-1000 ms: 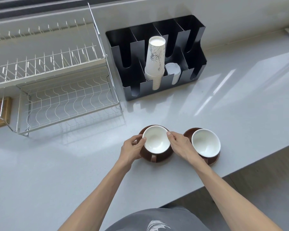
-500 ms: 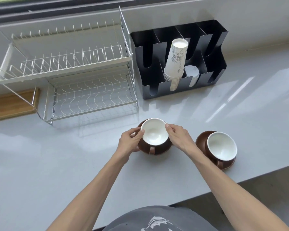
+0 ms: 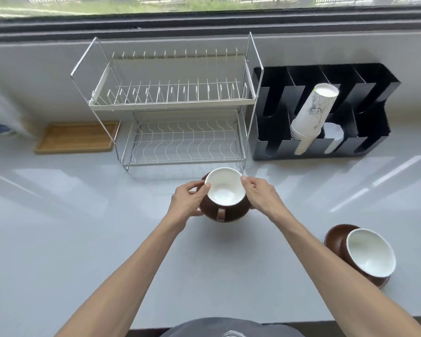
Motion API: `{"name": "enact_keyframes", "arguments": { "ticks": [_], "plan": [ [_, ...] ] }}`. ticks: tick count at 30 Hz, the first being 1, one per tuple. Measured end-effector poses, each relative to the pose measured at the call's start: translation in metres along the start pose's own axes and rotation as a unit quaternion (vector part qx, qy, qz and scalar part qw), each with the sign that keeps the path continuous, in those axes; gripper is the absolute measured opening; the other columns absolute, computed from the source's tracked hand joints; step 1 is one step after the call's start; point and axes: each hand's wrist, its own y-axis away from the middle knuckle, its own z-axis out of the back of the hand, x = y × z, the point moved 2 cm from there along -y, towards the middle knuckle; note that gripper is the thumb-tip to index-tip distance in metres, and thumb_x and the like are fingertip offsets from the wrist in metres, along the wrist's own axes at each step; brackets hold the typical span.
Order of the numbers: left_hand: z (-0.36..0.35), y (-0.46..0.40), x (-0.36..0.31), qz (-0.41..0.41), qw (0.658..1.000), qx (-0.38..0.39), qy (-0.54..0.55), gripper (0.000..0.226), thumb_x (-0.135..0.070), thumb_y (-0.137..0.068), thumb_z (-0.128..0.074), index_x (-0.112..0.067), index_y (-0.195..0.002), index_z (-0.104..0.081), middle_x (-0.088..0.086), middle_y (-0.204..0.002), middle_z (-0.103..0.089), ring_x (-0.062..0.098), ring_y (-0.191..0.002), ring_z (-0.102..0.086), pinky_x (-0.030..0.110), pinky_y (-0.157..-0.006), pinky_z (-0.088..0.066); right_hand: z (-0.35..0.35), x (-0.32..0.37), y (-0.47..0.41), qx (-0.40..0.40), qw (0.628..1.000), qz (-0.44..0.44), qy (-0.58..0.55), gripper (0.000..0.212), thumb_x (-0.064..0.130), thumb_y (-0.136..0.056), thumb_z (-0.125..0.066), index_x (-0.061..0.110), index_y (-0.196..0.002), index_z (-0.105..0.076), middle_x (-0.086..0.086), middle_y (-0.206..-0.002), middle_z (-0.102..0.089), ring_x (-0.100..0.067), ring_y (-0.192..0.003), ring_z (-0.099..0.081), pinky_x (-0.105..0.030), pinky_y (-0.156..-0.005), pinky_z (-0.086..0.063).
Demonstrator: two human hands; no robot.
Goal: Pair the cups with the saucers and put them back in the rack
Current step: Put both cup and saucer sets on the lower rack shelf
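Observation:
A brown cup with a white inside sits on a brown saucer. The pair is held up just in front of the wire rack. My left hand grips its left side and my right hand grips its right side, thumbs at the cup's rim. The cup's handle points toward me. A second brown cup rests on its own saucer on the counter at the right, away from both hands. Both tiers of the rack hold nothing.
A black cup organiser with a stack of paper cups stands right of the rack. A wooden tray lies to the rack's left. The white counter ends near my body; a window ledge runs behind.
Both hands have lifted the cup and saucer off the counter and carried them toward the rack. The view has swung left, so the second pair now lies far right.

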Motion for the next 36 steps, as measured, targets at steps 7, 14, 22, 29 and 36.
{"name": "enact_keyframes", "arguments": {
  "ticks": [7, 14, 22, 29, 36],
  "plan": [
    [0.027, -0.019, -0.019, -0.012, 0.999, -0.033, 0.006, 0.035, -0.040, -0.090, -0.071, -0.024, -0.122, -0.069, 0.014, -0.109, -0.075, 0.029, -0.102, -0.073, 0.035, -0.066, -0.063, -0.010, 0.036, -0.029, -0.004, 1.000, 0.016, 0.010, 0.054, 0.055, -0.095, -0.032, 0.011, -0.088, -0.063, -0.010, -0.076, -0.063, -0.037, -0.094, -0.064, -0.051, -0.088, -0.057],
    [0.033, -0.056, -0.047, -0.021, 0.999, -0.040, 0.011, 0.036, -0.040, -0.090, -0.071, -0.022, -0.122, -0.069, 0.015, -0.109, -0.075, 0.029, -0.100, -0.073, 0.038, -0.070, -0.064, -0.003, 0.063, -0.070, -0.008, 1.000, -0.003, 0.023, 0.055, 0.052, -0.098, -0.035, 0.005, -0.083, -0.059, -0.001, -0.068, -0.053, -0.035, -0.092, -0.067, -0.049, -0.091, -0.056],
    [0.033, -0.107, -0.076, -0.011, 0.999, -0.039, 0.001, 0.022, -0.042, -0.090, -0.071, -0.032, -0.109, -0.067, 0.015, -0.108, -0.075, 0.030, -0.100, -0.074, 0.044, -0.078, -0.065, 0.002, 0.088, -0.115, -0.012, 0.999, -0.017, 0.033, 0.049, 0.050, -0.100, -0.031, 0.017, -0.066, -0.042, 0.000, -0.069, -0.053, -0.036, -0.092, -0.068, -0.047, -0.092, -0.053],
    [0.034, -0.151, -0.089, -0.014, 0.999, -0.042, 0.003, 0.034, -0.040, -0.092, -0.070, -0.025, -0.122, -0.068, 0.014, -0.112, -0.073, 0.027, -0.092, -0.072, 0.019, -0.047, -0.056, -0.004, 0.096, -0.158, -0.020, 0.999, -0.026, 0.023, 0.046, 0.043, -0.105, -0.029, 0.024, -0.065, -0.043, 0.002, -0.076, -0.056, -0.028, -0.092, -0.055, -0.038, -0.080, -0.038],
    [0.028, -0.193, -0.100, -0.005, 0.999, -0.051, 0.005, 0.034, -0.042, -0.089, -0.070, -0.024, -0.118, -0.066, 0.015, -0.118, -0.072, 0.031, -0.106, -0.072, 0.033, -0.060, -0.063, -0.006, 0.109, -0.198, -0.023, 0.998, -0.042, 0.030, 0.043, 0.036, -0.103, -0.028, 0.011, -0.115, -0.062, -0.012, -0.113, -0.063, -0.033, -0.104, -0.056, -0.038, -0.090, -0.044]
  ]
}}
